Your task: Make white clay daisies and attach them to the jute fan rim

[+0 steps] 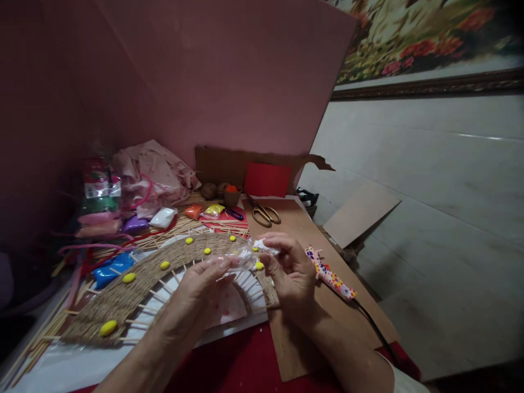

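Observation:
My left hand (pixel 204 281) pinches a clear plastic bag (pixel 233 259) that has a little white material in it. Close to its right, the fingers of my right hand (pixel 292 270) are closed on a lump of white clay (pixel 265 246). Both hands are raised over a fan-shaped piece woven of brown twine (pixel 149 278) on thin wooden sticks. Several yellow clay dots (pixel 129 278) sit along its curved band. My hands and the bag cover part of its right end.
Scissors (pixel 265 214) lie on a brown board (pixel 286 349). A flower-patterned glue gun (pixel 329 273) with a black cord is at right. Bags of blue clay (pixel 112 269), white clay (pixel 164 217) and yellow clay (pixel 213 211) lie around the fan. Behind stands a red card (pixel 268 180).

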`<state>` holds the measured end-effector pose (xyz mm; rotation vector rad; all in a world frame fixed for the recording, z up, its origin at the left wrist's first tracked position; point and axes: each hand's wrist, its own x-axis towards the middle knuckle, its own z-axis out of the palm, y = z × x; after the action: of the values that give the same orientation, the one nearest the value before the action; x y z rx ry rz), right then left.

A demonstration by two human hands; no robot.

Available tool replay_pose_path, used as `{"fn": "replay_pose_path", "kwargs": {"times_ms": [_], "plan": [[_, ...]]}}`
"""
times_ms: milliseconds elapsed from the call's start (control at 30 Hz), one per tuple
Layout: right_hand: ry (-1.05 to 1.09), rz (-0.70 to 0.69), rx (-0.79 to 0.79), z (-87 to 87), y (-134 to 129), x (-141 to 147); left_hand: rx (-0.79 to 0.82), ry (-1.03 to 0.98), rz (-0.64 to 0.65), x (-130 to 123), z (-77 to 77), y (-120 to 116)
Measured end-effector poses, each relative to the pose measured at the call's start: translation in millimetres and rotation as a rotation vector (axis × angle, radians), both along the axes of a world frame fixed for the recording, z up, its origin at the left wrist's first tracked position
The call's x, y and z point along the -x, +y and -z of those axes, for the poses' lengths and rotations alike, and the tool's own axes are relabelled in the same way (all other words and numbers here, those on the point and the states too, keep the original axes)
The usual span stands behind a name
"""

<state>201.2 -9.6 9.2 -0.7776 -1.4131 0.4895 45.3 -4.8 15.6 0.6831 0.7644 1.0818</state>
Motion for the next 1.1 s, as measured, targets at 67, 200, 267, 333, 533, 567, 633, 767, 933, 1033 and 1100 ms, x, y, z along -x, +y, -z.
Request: {"fn": "replay_pose_path", "kwargs": {"times_ms": [67, 200, 267, 333, 533, 567, 633, 767, 933, 1033, 1100], "plan": [[-0.056, 0.012, -0.063, 1.9, -0.8, 0.4, 0.001, 0.025, 0.003, -0.1, 3.7, 1.0], [-0.261, -0.028, -0.063, 1.7, -0.6, 2.9, -0.090, 0.075, -0.017, 0.4, 10.5, 3.5], [-0.140, 0.016, 0.014, 0.2, 0.6, 2.9, -0.078, 0.087, -0.015, 0.7, 11.3, 4.7], [0.078, 0.047, 0.115, -1.0, 2.0, 1.6, -0.060, 0.094, -0.025, 1.1, 10.6, 5.5], [-0.091, 0.054, 0.020, -5.8, 1.7, 0.6, -0.093, 0.155, -0.056, 0.9, 11.0, 2.5], [-0.153, 0.027, 0.015, -6.3, 1.5, 1.0, -0.085, 0.160, -0.045, 0.4, 11.2, 1.5], [-0.100, -0.019, 0.069, -5.8, 2.0, 1.2, -0.069, 0.160, -0.030, -0.8, 10.7, -0.1], [0.233, -0.064, 0.200, -0.6, 5.1, -0.9, -0.044, 0.142, -0.021, -2.5, 6.3, -0.8], [0.174, -0.083, 0.149, -3.3, 1.3, -2.9, -0.049, 0.151, -0.048, -1.3, 7.1, 1.3], [0.034, -0.093, 0.120, -6.8, -3.4, -2.4, -0.075, 0.173, -0.071, 0.9, 11.7, 3.5], [0.004, -0.119, 0.131, -6.1, -4.0, -2.2, -0.098, 0.195, -0.083, 2.7, 14.1, 4.8]]}}
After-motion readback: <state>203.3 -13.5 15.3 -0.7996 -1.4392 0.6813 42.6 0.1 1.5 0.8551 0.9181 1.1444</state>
